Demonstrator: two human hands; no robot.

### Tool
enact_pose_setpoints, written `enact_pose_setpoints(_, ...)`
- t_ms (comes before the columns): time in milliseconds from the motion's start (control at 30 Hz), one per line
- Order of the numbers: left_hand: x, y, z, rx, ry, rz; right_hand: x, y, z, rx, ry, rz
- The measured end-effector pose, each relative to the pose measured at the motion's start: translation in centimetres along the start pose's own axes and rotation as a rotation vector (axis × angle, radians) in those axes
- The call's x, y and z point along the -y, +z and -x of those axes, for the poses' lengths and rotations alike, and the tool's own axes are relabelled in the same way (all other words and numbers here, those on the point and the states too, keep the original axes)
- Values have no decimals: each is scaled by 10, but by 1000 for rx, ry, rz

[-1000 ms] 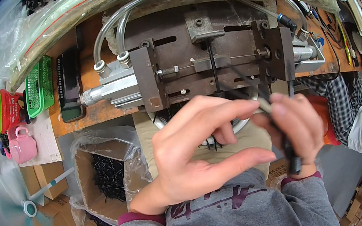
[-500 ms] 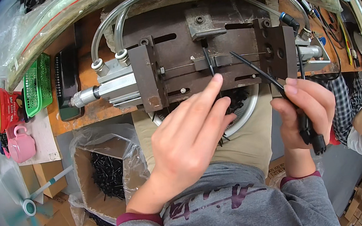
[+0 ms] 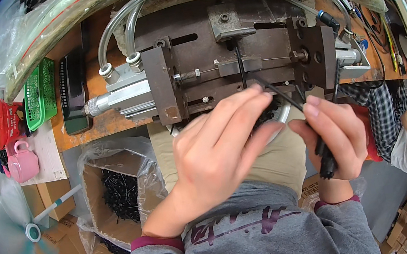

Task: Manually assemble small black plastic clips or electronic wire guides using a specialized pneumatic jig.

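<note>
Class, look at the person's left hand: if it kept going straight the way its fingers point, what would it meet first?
Probably the thin black cable held by the right hand, just before the left hand's fingertips; depth is unclear.

Bright, even light, soft shadows, sharp centre, strong fisheye bending at edges.

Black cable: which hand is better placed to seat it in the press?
Probably the left hand: its fingertips reach the cable end beside the press, while the right hand grips it lower down.
</note>
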State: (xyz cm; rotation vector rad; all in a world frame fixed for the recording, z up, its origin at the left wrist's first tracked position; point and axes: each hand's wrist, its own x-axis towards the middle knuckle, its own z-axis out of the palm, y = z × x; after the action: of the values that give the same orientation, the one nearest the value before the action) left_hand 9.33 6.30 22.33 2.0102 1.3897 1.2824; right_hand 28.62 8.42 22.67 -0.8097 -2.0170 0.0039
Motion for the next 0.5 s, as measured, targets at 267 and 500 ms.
enact_pose_setpoints(267,-12,-9,-15,61,-128,468,7,4,-1,92,-48,-159)
enact_pose_setpoints(500,-11,-18,-7,79,-130,400,4,-3,-2,157,7,-232)
